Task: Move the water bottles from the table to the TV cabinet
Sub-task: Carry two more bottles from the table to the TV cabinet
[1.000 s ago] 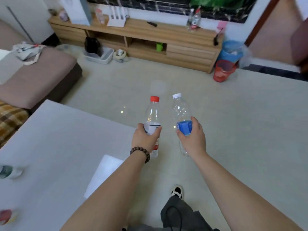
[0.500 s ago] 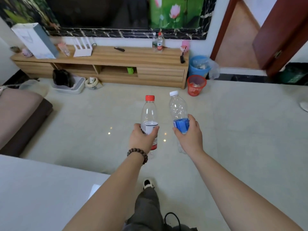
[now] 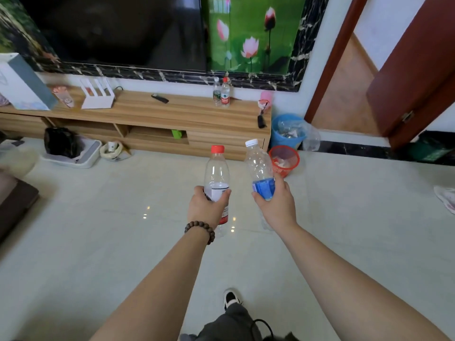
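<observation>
Head view, looking forward and down across a pale tiled floor toward a wall with a dark TV screen.

Left hand: fingers curled round the middle of a clear bottle with a red cap, gripping it at the white and red label. Bottle upright. A brown bead bracelet sits on that wrist.

Right hand: fingers and thumb wrapped round a clear bottle with a white cap, gripping over its blue label. This bottle tilts slightly left at the top. The two held bottles are near each other, not touching, both raised above the floor in front of the person.

TV cabinet: long, low, wood-grain, against the wall beneath the screen. On its top, toward the right end, two small bottles stand upright just beside each other, one white-capped, one red-capped. Also on top: a black remote-like item, a white router with antennas, a white and grey box at the left end. A green item sits in an open shelf.

Right of the cabinet: a blue bin, with a red mesh basket in front of it on the floor. Brown door ajar at far right.

Bottom edge: one black and white shoe, dark trouser leg.
</observation>
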`<act>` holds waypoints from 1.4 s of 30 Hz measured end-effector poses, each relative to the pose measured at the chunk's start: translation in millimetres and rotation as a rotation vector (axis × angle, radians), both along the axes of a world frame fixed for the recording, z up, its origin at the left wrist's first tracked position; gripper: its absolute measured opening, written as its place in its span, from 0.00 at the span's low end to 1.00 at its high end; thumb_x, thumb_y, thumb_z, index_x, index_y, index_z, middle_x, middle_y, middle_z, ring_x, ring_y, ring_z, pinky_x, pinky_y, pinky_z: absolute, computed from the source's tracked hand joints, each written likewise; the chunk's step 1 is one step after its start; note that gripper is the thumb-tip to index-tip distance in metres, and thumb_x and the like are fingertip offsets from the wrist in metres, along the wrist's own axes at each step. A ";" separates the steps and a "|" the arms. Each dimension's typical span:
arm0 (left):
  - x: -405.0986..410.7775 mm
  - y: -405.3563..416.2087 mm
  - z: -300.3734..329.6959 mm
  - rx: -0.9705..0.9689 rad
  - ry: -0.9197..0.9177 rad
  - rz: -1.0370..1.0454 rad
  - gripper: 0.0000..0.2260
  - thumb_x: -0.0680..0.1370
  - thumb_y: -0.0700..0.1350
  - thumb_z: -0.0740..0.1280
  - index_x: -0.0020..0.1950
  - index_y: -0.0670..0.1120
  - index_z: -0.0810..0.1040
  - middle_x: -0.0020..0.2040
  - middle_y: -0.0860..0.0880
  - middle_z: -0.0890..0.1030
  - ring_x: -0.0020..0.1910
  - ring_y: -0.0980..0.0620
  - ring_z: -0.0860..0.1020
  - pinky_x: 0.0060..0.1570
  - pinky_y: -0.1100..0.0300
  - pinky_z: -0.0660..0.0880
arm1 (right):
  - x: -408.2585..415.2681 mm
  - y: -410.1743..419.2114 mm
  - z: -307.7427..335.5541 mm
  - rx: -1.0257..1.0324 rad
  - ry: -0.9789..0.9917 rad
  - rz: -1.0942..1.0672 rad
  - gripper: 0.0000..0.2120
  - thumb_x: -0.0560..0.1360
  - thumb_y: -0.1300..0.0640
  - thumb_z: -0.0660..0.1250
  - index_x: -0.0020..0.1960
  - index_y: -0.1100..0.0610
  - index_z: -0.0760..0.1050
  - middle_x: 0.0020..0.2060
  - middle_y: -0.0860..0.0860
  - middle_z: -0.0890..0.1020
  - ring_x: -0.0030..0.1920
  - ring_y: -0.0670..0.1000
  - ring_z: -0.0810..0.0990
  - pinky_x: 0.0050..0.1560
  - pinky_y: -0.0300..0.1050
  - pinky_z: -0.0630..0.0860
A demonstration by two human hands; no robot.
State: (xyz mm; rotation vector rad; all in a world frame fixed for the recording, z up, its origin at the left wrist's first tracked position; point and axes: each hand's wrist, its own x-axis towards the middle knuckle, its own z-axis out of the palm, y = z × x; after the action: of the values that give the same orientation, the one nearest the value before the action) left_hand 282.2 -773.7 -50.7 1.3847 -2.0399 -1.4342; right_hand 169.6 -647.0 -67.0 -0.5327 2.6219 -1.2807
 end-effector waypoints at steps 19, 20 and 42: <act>-341.6 -202.8 -13.4 -0.011 -0.022 0.028 0.21 0.71 0.58 0.72 0.52 0.45 0.72 0.41 0.53 0.77 0.40 0.53 0.77 0.40 0.58 0.73 | -343.4 -196.4 -18.9 -0.021 -0.016 0.002 0.28 0.69 0.51 0.73 0.65 0.54 0.68 0.57 0.53 0.77 0.55 0.54 0.76 0.53 0.46 0.72; -359.9 -213.9 -11.5 -0.009 -0.028 0.037 0.20 0.71 0.58 0.71 0.52 0.46 0.71 0.41 0.54 0.77 0.39 0.54 0.77 0.38 0.59 0.72 | -361.6 -206.4 -17.7 -0.011 -0.023 0.004 0.28 0.69 0.51 0.73 0.66 0.53 0.67 0.57 0.53 0.77 0.56 0.54 0.76 0.53 0.47 0.73; -601.5 -483.7 -65.3 0.031 -0.119 -0.084 0.22 0.69 0.58 0.73 0.55 0.46 0.73 0.49 0.49 0.80 0.47 0.49 0.79 0.46 0.54 0.77 | -580.1 -460.9 -59.8 0.092 -0.189 -0.075 0.32 0.72 0.51 0.71 0.72 0.53 0.63 0.63 0.54 0.74 0.61 0.55 0.74 0.57 0.46 0.69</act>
State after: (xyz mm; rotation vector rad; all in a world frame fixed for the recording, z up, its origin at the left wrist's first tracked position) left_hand -319.3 -1257.4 -116.0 1.4452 -2.1823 -1.4550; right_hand -410.5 -1107.9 -126.7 -0.2856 2.5488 -1.1614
